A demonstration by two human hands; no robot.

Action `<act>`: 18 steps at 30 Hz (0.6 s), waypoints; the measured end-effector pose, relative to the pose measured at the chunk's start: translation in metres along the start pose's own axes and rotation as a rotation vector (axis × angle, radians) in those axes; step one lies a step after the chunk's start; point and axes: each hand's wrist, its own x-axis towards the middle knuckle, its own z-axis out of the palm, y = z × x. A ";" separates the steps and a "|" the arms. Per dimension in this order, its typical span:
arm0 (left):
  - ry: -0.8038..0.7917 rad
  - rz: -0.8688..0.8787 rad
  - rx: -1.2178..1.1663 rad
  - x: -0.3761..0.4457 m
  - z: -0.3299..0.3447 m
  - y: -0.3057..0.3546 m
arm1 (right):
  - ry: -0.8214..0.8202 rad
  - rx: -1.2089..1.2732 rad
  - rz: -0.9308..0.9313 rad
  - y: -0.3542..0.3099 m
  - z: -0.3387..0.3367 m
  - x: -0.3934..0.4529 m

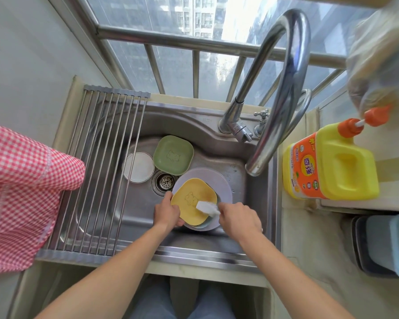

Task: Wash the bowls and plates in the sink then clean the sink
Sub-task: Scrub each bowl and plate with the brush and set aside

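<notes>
A stainless sink (217,162) is seen holding unwashed dishes beneath a curved faucet (283,88). A lilac plate (221,187) lies by the drain, and on it a yellow square plate (191,199) is gripped at its near-left rim by the left hand (167,212). A white sponge (206,207) is pinched by the right hand (237,218) and pressed to the plate's face. The plate is judged light, stiff and slippery when wet, best held by the rim.
</notes>
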 end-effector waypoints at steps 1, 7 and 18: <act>0.003 0.004 0.007 0.000 -0.001 0.000 | -0.046 0.050 -0.015 -0.002 0.004 -0.003; -0.003 0.025 0.053 -0.004 -0.003 0.004 | 0.050 0.082 0.018 0.018 0.002 -0.002; -0.008 -0.030 0.036 -0.006 -0.003 0.004 | -0.103 0.159 -0.036 0.018 0.008 -0.006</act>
